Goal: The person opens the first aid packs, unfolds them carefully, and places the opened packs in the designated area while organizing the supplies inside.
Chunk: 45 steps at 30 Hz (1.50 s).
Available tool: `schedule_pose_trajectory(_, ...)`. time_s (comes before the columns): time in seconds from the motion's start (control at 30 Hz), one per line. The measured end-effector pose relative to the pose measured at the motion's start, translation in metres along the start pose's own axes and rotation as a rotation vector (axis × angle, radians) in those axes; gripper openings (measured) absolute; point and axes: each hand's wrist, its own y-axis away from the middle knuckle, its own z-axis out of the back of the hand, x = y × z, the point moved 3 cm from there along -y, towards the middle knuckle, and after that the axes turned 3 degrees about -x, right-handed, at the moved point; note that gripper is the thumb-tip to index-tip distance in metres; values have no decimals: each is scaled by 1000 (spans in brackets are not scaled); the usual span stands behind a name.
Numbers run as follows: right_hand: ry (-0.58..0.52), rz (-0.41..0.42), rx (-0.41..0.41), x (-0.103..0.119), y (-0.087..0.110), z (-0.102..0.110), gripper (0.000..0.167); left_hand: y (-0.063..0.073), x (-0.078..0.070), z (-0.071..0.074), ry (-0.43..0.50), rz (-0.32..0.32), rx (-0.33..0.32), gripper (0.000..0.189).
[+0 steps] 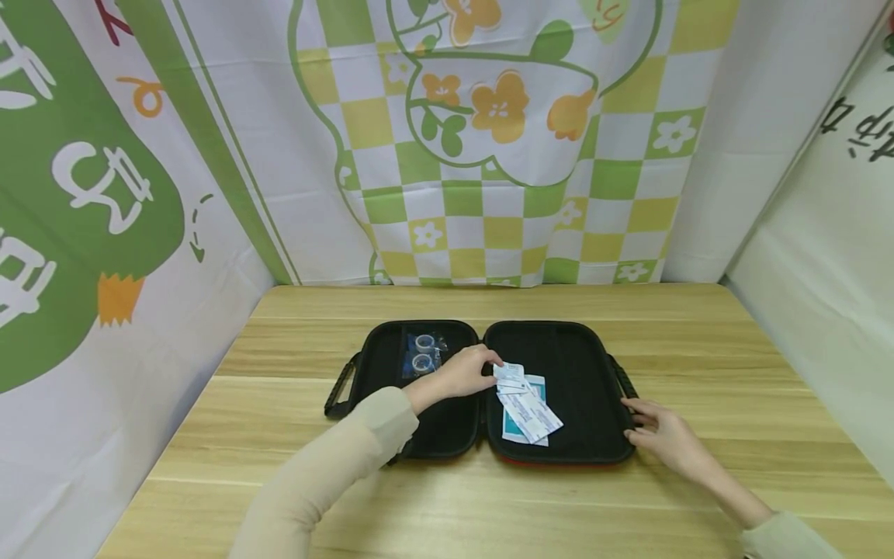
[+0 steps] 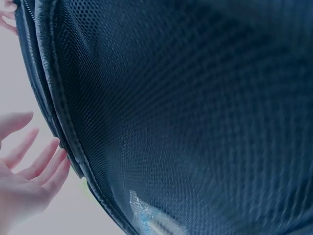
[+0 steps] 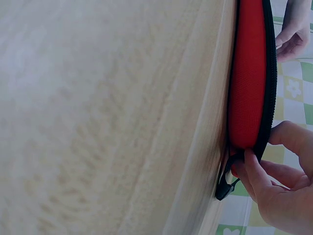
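A printed cloth (image 1: 475, 233) backs the scene at 12 o'clock, beyond the wooden table (image 1: 754, 404). On the table lies the case (image 1: 594, 411), unfolded flat, so both halves can be reached from above. Reading its hinge as the centre of a dial, with 6 o'clock nearest the person, one half spreads toward 9 and the other toward 3, each with a handle at its outer end.

The right hand (image 1: 660, 439) is just past 3 o'clock, grasping the case at its outer edge by the handle (image 1: 624, 380); in the right wrist view, thumb and fingers close on the rim and red side, probably to steady it. The left hand (image 1: 461, 374) crosses the hinge, fingertips toward 1 o'clock. Its grip looks released: the left wrist view shows thumb and fingers spread apart, with nothing seen between them.

The packets lie between 3 and 4 o'clock, in the case's right half. The teal packet (image 1: 513, 431) is lowest, the white packet (image 1: 532, 418) slants across it from 11 toward 5, and the small packet (image 1: 510, 373) sits at the pile's 11 o'clock end, right by the left fingertips; whether they touch it I cannot tell. Stacked loosely like this, each keeps an edge exposed, handy for picking. At 10 o'clock, two tape rolls (image 1: 423, 354) sit by shiny blue wrapping, probably bagged to stay together.
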Motion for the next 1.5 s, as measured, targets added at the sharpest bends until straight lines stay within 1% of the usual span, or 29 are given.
schedule_pose_trajectory(0.07, -6, -2, 6, 0, 0, 0, 53, -3, -1, -1, -46, 3, 24, 27)
schedule_pose_trajectory(0.13, -12, -4, 8, 1, 0, 1, 53, -5, -2, -2, -69, -6, 40, 28)
schedule_pose_trajectory(0.37, 10, 7, -2, 0, 0, 0, 52, -14, -2, -9, -100, -20, 94, 31)
schedule_pose_trajectory(0.47, 21, 12, -5, 0, 0, 0, 52, -16, 0, -11, -116, -19, 103, 32)
schedule_pose_trajectory(0.73, 27, -2, -2, -1, 1, 0, 53, -20, 3, -12, -105, 14, 115, 34)
schedule_pose_trajectory(1.0, 36, 6, -2, 1, 1, 0, 52, -25, 6, -18, -164, 35, 133, 42)
schedule_pose_trajectory(1.13, 38, 7, -4, 1, 1, 0, 52, -26, 6, -19, -180, 35, 134, 40)
schedule_pose_trajectory(1.2, 38, 5, -3, 1, 1, 0, 52, -25, 7, -19, -167, 36, 134, 38)
schedule_pose_trajectory(1.33, 31, -1, 5, 1, 1, 0, 52, -26, 8, -16, -96, 37, 126, 29)
schedule_pose_trajectory(1.43, 31, -3, 6, 0, 1, 0, 53, -26, 9, -12, -25, 29, 91, 22)
schedule_pose_trajectory(1.5, 32, -5, 5, 0, 1, 0, 53, -26, 9, -10, 19, 23, 57, 19)
